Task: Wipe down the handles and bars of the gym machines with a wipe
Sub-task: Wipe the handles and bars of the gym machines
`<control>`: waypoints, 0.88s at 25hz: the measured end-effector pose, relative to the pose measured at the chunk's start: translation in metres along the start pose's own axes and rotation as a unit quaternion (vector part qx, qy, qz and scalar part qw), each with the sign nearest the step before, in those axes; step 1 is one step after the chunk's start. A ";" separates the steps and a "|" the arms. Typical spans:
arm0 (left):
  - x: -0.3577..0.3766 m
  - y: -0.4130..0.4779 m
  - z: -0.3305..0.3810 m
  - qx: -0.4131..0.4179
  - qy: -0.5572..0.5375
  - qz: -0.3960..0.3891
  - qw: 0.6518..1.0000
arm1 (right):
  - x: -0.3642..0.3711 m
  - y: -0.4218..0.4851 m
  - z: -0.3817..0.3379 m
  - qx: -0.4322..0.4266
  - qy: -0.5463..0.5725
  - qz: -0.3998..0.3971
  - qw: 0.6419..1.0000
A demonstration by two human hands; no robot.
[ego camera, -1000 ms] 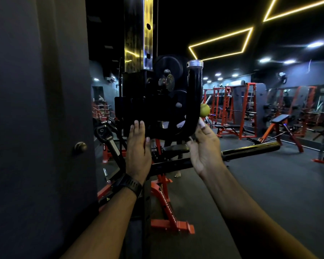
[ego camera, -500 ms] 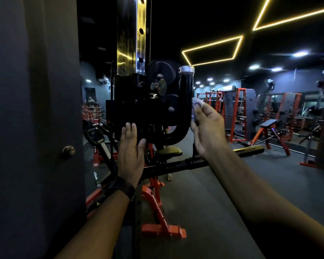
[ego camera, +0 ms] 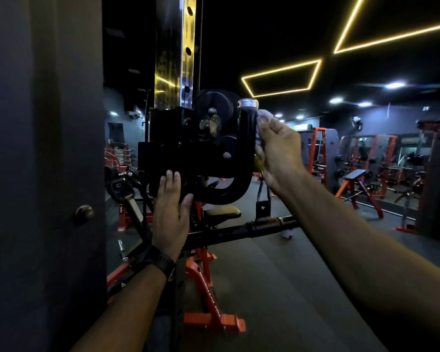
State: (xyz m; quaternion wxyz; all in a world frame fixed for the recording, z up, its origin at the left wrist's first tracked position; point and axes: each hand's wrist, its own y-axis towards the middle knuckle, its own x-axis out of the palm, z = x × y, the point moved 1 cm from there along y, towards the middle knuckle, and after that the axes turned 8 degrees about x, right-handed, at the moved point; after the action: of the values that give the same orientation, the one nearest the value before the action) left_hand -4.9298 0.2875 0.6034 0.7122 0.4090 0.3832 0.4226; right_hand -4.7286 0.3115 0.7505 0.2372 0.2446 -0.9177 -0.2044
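White wipe point(ego camera: 263, 116), pinched in the right hand point(ego camera: 277, 148), has climbed the handle point(ego camera: 245, 138) from its lower bend to just under the cap point(ego camera: 248, 104), at one o'clock. The left hand point(ego camera: 169, 217), fingers straight, braces the carriage point(ego camera: 178, 148) at seven. This handle looks nearly done.

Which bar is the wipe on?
The silver-capped curved black handle; the right hand presses the pale wipe against it. The long straight black bar lies lower down.
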 end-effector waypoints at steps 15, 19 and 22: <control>-0.005 -0.011 0.004 -0.011 0.010 -0.026 1.000 | -0.010 -0.024 0.064 -0.014 -0.068 0.037 0.997; -0.011 -0.025 0.006 -0.035 0.022 -0.059 0.997 | -0.018 -0.032 0.103 -0.018 -0.084 0.116 0.990; -0.014 -0.035 0.010 -0.048 0.035 -0.080 0.995 | -0.007 -0.046 0.129 0.024 -0.135 0.171 0.976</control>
State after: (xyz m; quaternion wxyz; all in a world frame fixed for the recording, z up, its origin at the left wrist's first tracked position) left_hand -4.9157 0.2611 0.5778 0.7485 0.3277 0.4186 0.3964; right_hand -4.7758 0.3120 0.6213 0.1364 0.0600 -0.9741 -0.1699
